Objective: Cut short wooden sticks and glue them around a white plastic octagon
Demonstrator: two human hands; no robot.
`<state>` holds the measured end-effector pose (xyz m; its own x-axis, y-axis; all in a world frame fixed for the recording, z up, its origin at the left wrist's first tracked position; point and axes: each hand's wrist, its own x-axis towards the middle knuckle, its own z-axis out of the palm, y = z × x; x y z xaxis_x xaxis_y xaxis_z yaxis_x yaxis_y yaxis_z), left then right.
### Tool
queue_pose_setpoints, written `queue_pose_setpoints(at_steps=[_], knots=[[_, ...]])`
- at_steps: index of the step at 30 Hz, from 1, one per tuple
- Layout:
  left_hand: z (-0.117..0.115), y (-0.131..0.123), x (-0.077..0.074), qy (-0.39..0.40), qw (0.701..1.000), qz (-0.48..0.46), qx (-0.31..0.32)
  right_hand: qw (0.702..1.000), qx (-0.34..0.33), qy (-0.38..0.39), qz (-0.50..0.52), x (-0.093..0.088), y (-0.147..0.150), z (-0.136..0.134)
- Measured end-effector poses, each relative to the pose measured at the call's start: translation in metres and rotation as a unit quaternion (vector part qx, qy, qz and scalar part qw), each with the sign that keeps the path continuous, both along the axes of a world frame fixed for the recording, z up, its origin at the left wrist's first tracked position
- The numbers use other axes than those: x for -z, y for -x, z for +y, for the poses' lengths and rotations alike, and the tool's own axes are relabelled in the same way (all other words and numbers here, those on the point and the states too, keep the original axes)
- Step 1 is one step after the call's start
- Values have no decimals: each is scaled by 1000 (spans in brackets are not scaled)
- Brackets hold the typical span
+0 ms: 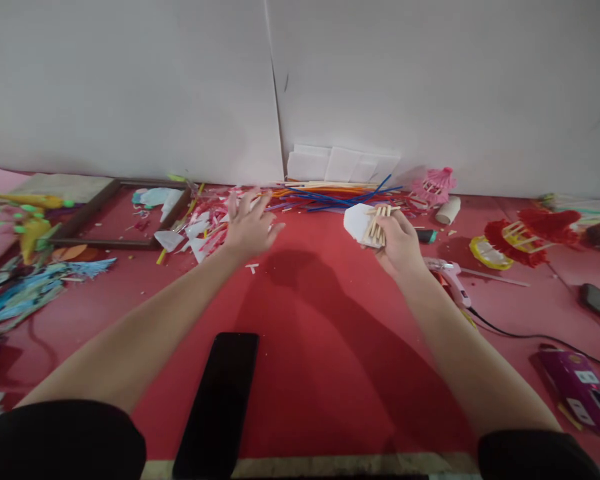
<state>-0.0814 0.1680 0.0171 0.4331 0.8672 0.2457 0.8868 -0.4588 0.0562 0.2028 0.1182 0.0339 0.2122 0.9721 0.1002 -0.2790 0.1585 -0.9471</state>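
My right hand grips a small stick model, a white many-sided card base with several short pale sticks on it. Fingers and thumb cover part of the sticks, so how they are joined does not show. To the left, my left hand is spread with nothing in it, close to a heap of pink and white scraps. Whether it touches the heap is unclear. Just beyond the right wrist lies a pink glue gun with a black cord.
Blue and orange sticks lie along the wall. A black phone rests near the front edge. On the right are a red and yellow stick model, a pink paper model, a cardboard tube and a purple box. A brown frame lies left.
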Motion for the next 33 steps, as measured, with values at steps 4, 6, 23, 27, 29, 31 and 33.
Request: queue_pose_setpoints(at_steps=[4, 6, 23, 27, 29, 31, 33], knots=[[-30, -14, 19, 116, 976, 47, 177, 1000, -6, 15, 0, 2, 9, -4], [-37, -8, 27, 132, 970, 65, 193, 1000, -11, 23, -7, 4, 10, -5], [-40, -44, 17, 130, 989, -70, -16, 914, -145, 113, -361, 56, 16, -45], [-54, -61, 32, 157, 981, -118, -2, 875, -58, 66, -476, 53, 3, -55], [-62, -62, 36, 163, 977, -138, 17, 855, -30, 36, -516, 56, -2, -60], [-68, -61, 38, 157, 974, -160, 33, 840, -8, 6, -543, 61, -6, -63], [-71, -57, 36, 135, 972, -192, 31, 829, 14, -17, -559, 67, -10, -65]])
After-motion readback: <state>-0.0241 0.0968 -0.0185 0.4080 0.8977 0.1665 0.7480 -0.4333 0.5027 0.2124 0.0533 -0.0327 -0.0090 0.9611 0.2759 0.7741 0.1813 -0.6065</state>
